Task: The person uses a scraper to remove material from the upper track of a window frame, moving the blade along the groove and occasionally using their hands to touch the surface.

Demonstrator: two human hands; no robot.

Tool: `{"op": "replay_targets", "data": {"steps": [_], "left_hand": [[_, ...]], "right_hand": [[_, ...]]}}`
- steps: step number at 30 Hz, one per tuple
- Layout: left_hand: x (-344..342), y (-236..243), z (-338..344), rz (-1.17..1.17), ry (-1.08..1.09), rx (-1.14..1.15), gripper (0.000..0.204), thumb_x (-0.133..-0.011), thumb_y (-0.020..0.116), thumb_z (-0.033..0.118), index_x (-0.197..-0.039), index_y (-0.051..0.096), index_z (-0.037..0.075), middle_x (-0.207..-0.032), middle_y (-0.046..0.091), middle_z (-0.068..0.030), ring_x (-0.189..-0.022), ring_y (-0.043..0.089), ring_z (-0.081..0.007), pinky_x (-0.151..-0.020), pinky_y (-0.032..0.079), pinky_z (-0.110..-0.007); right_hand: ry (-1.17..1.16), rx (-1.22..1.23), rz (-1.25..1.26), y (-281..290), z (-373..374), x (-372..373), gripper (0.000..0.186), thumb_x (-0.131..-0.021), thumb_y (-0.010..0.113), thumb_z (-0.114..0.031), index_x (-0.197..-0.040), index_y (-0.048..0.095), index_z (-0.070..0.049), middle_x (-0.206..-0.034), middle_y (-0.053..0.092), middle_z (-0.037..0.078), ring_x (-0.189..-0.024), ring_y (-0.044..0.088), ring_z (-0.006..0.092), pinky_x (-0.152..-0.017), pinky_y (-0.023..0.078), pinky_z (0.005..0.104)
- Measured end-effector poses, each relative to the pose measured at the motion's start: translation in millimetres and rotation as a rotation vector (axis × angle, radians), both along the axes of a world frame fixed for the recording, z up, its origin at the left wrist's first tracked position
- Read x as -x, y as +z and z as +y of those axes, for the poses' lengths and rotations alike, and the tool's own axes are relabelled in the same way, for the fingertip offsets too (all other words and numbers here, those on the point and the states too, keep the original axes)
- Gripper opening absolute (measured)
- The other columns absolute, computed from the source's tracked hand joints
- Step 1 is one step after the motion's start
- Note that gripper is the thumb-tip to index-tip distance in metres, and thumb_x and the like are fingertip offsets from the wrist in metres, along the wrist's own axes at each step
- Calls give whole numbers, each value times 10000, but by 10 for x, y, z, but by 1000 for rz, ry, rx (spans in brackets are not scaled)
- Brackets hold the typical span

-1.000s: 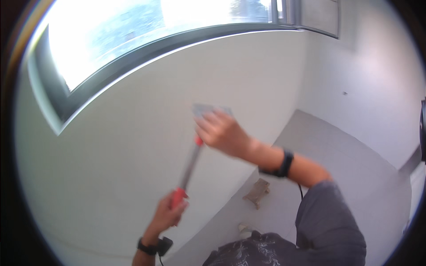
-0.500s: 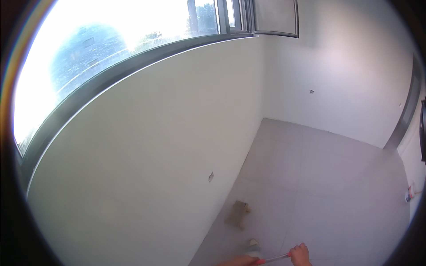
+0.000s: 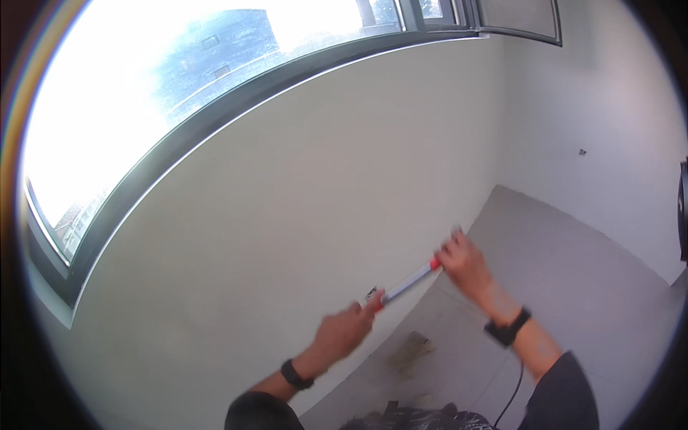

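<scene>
In front of the pale wall (image 3: 301,215) I hold a slim silver rod with red end parts (image 3: 410,284) at a slant, its right end higher. My left hand (image 3: 345,332) is closed round the lower red end. The fingers of my right hand (image 3: 464,264) are wrapped round the upper red end. A small grey tip shows past the right fingers, too blurred to name. Each wrist wears a dark band, and a thin dark cable (image 3: 516,394) hangs beside the right forearm.
Along the top left runs a bright window with a dark frame (image 3: 215,107); an opened sash (image 3: 519,18) juts out at the upper right. A wall box opening (image 3: 370,292) lies just behind the rod. A blurred brown thing (image 3: 408,352) lies on the grey floor (image 3: 545,236) near the wall.
Both hands have risen with the rod from the lower edge to the middle of the view, and the rod slants more steeply. The view has turned left, so the window and wall sit further right.
</scene>
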State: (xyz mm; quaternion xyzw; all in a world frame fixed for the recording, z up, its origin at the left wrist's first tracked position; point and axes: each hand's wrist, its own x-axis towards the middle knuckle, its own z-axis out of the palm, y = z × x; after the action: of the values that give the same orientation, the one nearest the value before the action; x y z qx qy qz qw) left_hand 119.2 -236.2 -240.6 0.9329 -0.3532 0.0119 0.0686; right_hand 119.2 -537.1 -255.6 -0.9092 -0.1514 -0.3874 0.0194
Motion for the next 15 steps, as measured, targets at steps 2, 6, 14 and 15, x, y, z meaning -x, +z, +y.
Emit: {"op": "replay_targets", "data": {"steps": [2,6,14,15], "left_hand": [[-200,596,47,-180,-9,65,535,-942,557,251,-1449,387,263,-815,625,-75,-610,623,-275,-514,515,-385],[-732,1842,229,-688,-13,231,632,-876,678,159,-1446,426,262,-797,645,-86,-594,614,-246,-518,514,-358],[-1311,3238,477,-1040,130,-105,282,-958,593,131,-1229,552,63,-729,636,-117,-550,643,-178,-465,498,-229],[-1349,3305,421,-1016,196,-109,263,-960,587,126,-1212,549,62,-742,646,-122,-573,658,-193,-485,515,-245]], "right_hand": [[161,156,-143,835,-21,-465,53,-709,607,-39,-715,562,-68,-815,547,78,-968,557,271,-728,546,315],[281,290,-358,2425,-40,-1212,58,-773,658,-62,-802,616,-90,-867,575,39,-992,570,224,-769,554,315],[937,334,22,4154,462,-3172,193,-774,689,-92,-966,684,-78,-880,667,63,-815,631,177,-678,518,294],[986,328,123,4243,554,-3449,228,-767,695,-96,-994,684,-77,-887,672,60,-814,633,174,-682,516,290]]}}
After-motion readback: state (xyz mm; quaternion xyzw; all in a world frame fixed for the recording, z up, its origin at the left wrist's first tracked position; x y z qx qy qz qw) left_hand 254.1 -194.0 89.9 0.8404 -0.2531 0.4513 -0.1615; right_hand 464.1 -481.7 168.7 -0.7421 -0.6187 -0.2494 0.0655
